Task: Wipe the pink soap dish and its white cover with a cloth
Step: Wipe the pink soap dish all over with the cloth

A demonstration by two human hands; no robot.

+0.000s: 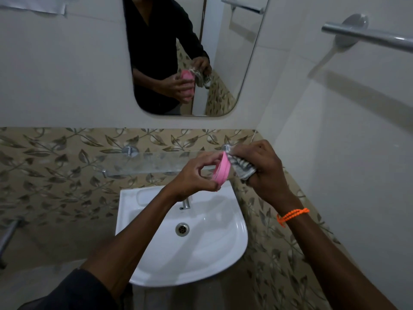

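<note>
My left hand (196, 173) grips the pink soap dish (221, 170), tipped on its edge above the back of the sink. A grey-and-white patterned cloth (242, 167) is bunched in my right hand (261, 166) and pressed against the dish's right face. An orange bracelet circles my right wrist. The mirror repeats both hands, the dish and the cloth. I cannot see the white cover anywhere.
A white wash basin (223, 247) with a drain and a small tap (185, 203) lies below my hands. Behind them runs a glass shelf (143, 163) on chrome brackets. A mirror (223, 52) hangs above, and a chrome towel bar (366, 35) sticks out at the upper right.
</note>
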